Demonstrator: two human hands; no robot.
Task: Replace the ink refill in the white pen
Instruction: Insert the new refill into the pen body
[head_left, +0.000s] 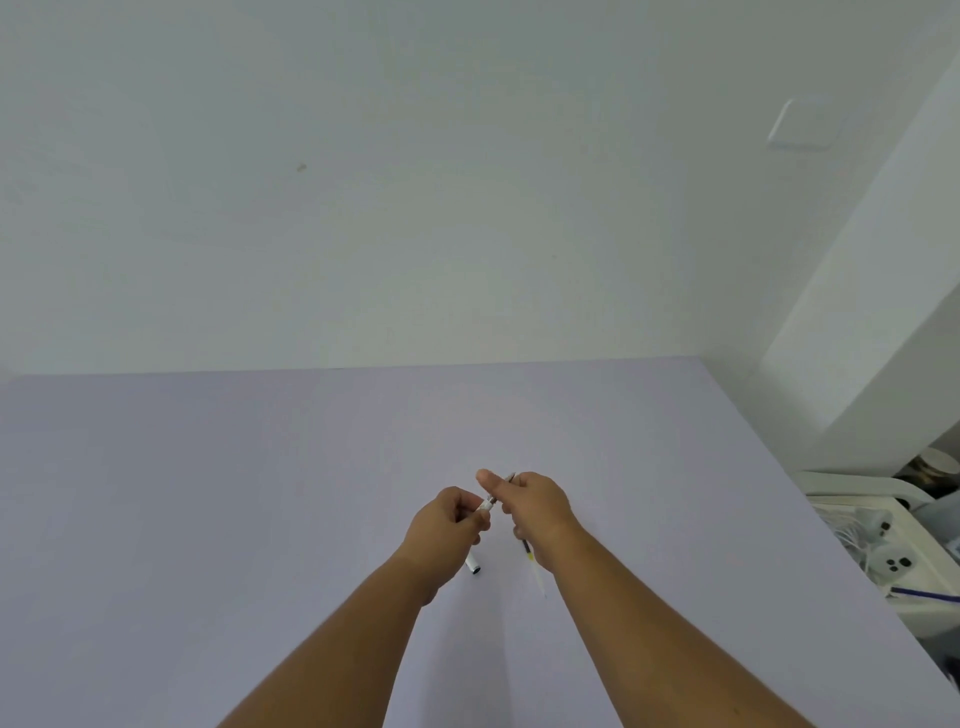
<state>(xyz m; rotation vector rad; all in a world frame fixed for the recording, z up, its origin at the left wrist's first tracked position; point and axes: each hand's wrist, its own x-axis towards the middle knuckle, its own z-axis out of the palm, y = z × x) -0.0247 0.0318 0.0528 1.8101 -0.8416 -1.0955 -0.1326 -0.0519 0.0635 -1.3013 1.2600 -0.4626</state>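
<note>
Above the lavender desk (208, 493): my left hand (449, 525) grips the white pen (474, 564) barrel; beside it my right hand (535, 506) pinches a thin refill (534, 566) at the barrel's mouth. Barrel opened; refill seating and closing remain, I judge.

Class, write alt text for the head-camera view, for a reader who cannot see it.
Two bare hands work over a pale lilac table: the left hand grips a white pen, while the right hand holds a thin ink refill. A plain white wall stands behind.
</note>
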